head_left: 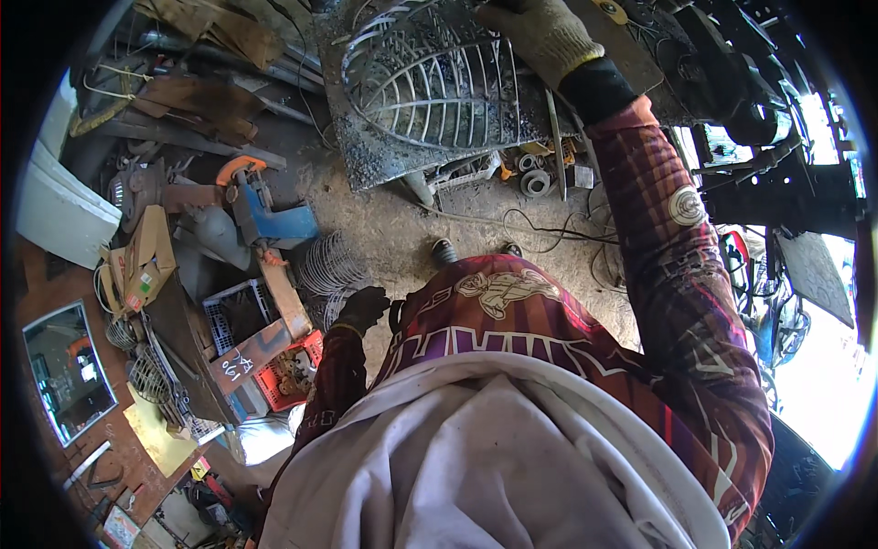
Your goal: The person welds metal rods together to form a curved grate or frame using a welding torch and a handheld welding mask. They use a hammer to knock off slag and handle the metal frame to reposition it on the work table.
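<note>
My right hand, in a pale knit glove with a dark front, reaches forward over the far right of the worktable. Its fingers look curled at the picture's top edge; what they hold, if anything, is cut off. Beside it on the grimy metal worktable lies a leaf-shaped wire frame of bent rods with curved ribs. More curved rods overlap it at its far left. Low at my left side is my left hand in a dark glove, near a stack of wire rings. Its fingers are too dark to read.
Left of me stand a blue and orange machine, an open cardboard box and a red crate of small parts. A cable crosses the floor ahead, near metal rings under the worktable. Sheet scraps lie far left.
</note>
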A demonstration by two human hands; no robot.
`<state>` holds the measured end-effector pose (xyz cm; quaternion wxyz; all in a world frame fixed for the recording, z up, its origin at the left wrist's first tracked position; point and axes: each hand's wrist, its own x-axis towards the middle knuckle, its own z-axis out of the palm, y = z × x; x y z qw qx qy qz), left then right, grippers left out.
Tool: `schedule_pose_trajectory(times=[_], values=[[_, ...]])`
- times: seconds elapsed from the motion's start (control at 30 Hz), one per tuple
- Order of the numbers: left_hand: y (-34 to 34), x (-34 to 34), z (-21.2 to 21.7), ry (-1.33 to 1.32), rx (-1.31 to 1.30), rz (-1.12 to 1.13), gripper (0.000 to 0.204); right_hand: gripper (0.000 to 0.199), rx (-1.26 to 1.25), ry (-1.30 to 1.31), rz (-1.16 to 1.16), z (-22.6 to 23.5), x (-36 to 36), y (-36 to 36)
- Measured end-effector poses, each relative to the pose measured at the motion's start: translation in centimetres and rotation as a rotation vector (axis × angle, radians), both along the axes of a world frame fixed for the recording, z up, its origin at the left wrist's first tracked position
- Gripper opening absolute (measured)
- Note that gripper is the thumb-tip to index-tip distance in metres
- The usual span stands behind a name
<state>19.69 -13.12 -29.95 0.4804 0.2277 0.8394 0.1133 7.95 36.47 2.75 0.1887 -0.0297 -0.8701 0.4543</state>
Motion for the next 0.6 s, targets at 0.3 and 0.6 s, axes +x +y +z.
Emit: schedule_pose_trajectory(times=[0.3,0.6], values=[[-0.4,0.1,-0.9,-0.03,-0.016,0.003,0.039,0.03,0.256,-0.062,0.068,1.3,-1.2,0.7],[-2.0,1.2,-1.8,-0.182,0.065,0.272,0.04,0.028,0.195,-0.116,0.0,2.2,-0.7,-0.6]])
